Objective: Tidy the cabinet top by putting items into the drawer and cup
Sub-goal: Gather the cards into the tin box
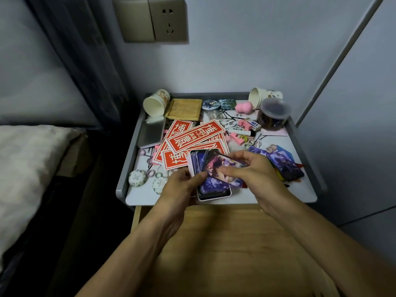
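My left hand grips a small white box full of purple picture cards over the front edge of the cabinet top. My right hand pinches one picture card just above that box. Red paper slips with white characters lie fanned out behind the box. More purple cards lie to the right of my right hand. Two paper cups lie on their sides at the back: one at the left, one at the right. The drawer is not visible as open.
A silver tin, a yellow framed square, round badges, a pink sponge, a lidded plastic jar, hairpins, hair ties and small round tins litter the top. A bed is left, a wall socket behind.
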